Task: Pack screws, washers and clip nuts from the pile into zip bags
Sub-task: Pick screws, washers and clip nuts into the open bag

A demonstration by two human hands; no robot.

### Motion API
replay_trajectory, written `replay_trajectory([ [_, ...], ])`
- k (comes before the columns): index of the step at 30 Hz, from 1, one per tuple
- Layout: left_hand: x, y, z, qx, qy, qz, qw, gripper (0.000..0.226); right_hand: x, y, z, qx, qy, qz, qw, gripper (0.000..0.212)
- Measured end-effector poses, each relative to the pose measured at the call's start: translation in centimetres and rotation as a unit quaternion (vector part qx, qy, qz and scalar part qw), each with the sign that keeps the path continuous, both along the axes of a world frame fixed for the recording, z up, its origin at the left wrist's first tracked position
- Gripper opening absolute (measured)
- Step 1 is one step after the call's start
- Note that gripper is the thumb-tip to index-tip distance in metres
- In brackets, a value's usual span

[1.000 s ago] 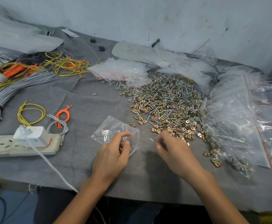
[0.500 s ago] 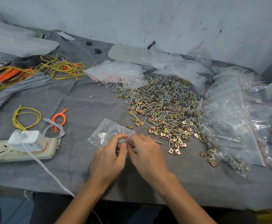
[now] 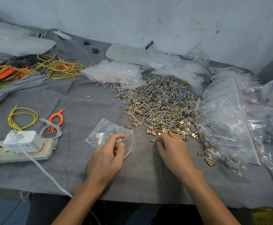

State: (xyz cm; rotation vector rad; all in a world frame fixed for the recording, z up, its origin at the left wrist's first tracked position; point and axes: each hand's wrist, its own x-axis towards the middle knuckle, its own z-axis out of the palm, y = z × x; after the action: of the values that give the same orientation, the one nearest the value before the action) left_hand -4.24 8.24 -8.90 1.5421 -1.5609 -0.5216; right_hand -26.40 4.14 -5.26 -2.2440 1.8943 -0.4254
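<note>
1. The left hand (image 3: 106, 158) pinches the mouth of the zip bag (image 3: 105, 132) between thumb and forefinger. The bag lies flat on the worktop (image 3: 77, 108), just left of the near edge of the pile (image 3: 158, 104).
2. The right hand (image 3: 173, 150) rests at that near edge with its fingers (image 3: 161, 143) curled, pinching a screw (image 3: 152, 140) whose head pokes out toward the bag.
3. To do this step well, the left hand should probably pull the mouth wide before the screw arrives. The carry is best kept low and short.
4. The screw likely goes in best head first, so the thread does not snag the thin film.
5. Brass-coloured clip nuts lie thick along the pile's near side, within easy reach. Grey washers sit mostly toward the back and call for a longer reach.
6. The worktop is covered in a wrinkled grey cloth, which should keep loose parts from rolling.
7. Filled bags (image 3: 230, 124) are heaped at the right and a stack of empty bags (image 3: 114, 73) lies behind the pile. A power strip (image 3: 19, 151) and wire bundles (image 3: 22, 117) lie to the left.
8. A scuffed pale wall (image 3: 148, 18) stands directly behind.
</note>
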Motion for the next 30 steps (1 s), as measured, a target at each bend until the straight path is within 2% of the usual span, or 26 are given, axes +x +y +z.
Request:
replay_trajectory([
  [5,0.0,0.0,0.1,0.001,0.004,-0.004,1.0,0.023,0.3,0.4,0.5,0.008,0.0,0.015,1.0,0.008],
  [10,-0.2,0.2,0.5,-0.009,-0.012,-0.008,1.0,0.023,2.4,2.6,1.5,0.012,-0.12,0.049,0.992,0.009],
  [12,-0.1,0.2,0.6,-0.002,-0.011,-0.006,1.0,0.027,3.8,3.1,1.6,0.001,-0.142,0.071,0.987,0.008],
  [16,0.0,0.4,0.7,0.006,-0.001,-0.014,1.0,0.032,6.2,2.8,1.3,-0.022,-0.09,0.101,0.991,0.007],
  [20,0.0,0.4,0.9,0.007,-0.001,-0.017,1.0,0.034,7.7,2.1,0.6,-0.041,-0.062,0.07,0.995,0.011],
  [23,0.2,0.4,0.8,0.006,-0.006,-0.018,1.0,0.033,8.2,1.7,0.1,-0.046,-0.066,0.06,0.995,0.013],
  [27,0.5,0.2,0.4,0.01,-0.004,-0.015,1.0,0.033,7.7,2.1,-0.1,-0.056,-0.1,0.097,0.989,0.018],
  [30,0.3,0.2,0.2,0.01,0.002,-0.017,1.0,0.034,5.8,2.0,0.4,-0.098,-0.114,0.063,0.987,0.009],
])
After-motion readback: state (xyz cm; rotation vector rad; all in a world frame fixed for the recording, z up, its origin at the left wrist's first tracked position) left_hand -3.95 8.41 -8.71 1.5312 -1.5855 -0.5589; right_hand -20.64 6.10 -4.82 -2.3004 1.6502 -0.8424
